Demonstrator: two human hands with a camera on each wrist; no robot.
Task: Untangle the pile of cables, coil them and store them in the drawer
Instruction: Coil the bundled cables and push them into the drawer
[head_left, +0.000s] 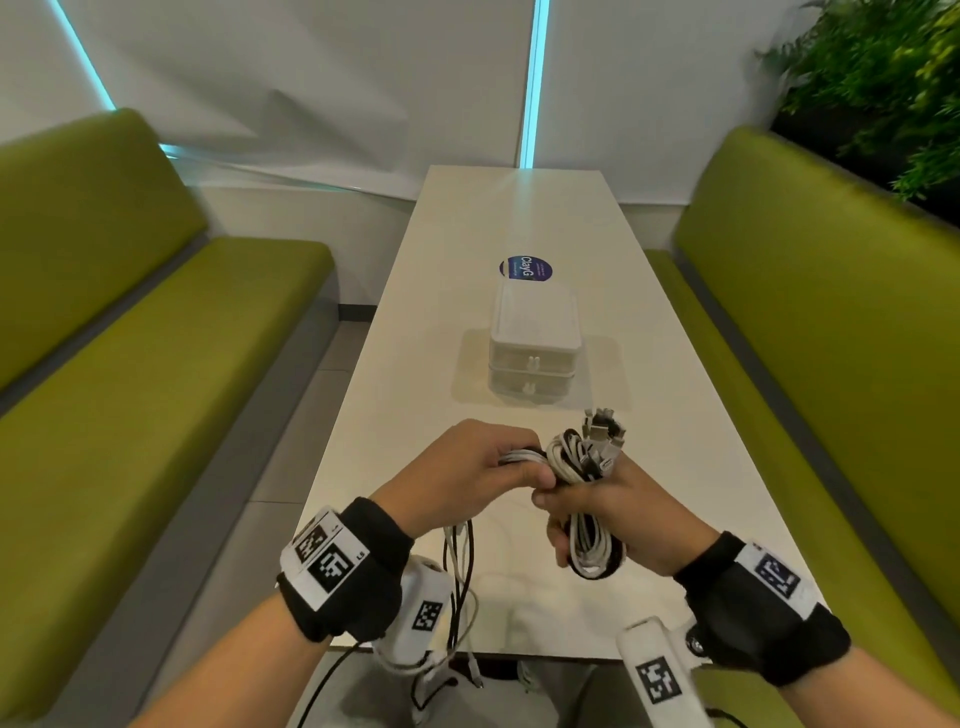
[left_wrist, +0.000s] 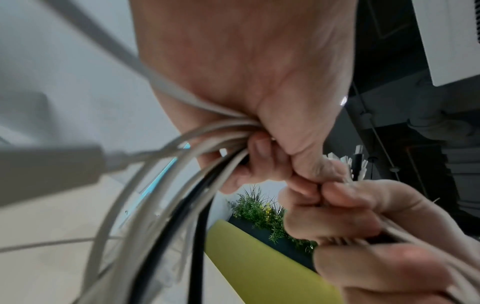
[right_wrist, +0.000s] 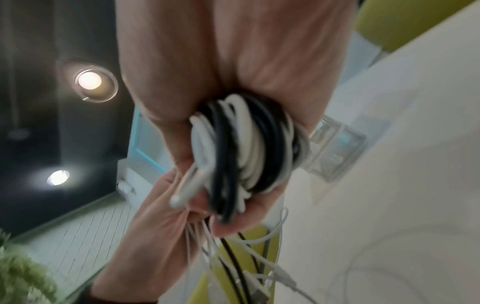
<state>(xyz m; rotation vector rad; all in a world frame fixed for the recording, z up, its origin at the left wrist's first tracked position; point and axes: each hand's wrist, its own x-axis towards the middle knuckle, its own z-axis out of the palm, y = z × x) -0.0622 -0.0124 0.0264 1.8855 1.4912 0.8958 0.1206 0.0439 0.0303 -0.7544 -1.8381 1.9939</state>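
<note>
A coiled bundle of white and black cables (head_left: 587, 540) (right_wrist: 244, 148) is gripped in my right hand (head_left: 597, 514), above the near part of the white table (head_left: 415, 364). Several plug ends (head_left: 602, 431) stick up from the top of the bundle. My left hand (head_left: 488, 467) (left_wrist: 259, 123) holds the loose strands right beside the coil, fingers curled round them. The loose cable tails (head_left: 460, 587) (left_wrist: 182, 185) hang from the left hand over the table's near edge. A small white drawer unit (head_left: 532, 353) with two drawers, both shut, stands at the table's middle.
Green benches (head_left: 130, 364) (head_left: 810, 338) run along both sides of the table. A round blue sticker (head_left: 525, 268) lies behind the drawer unit. Green plants (head_left: 883, 78) stand at the back right. Floor shows below the table's near edge.
</note>
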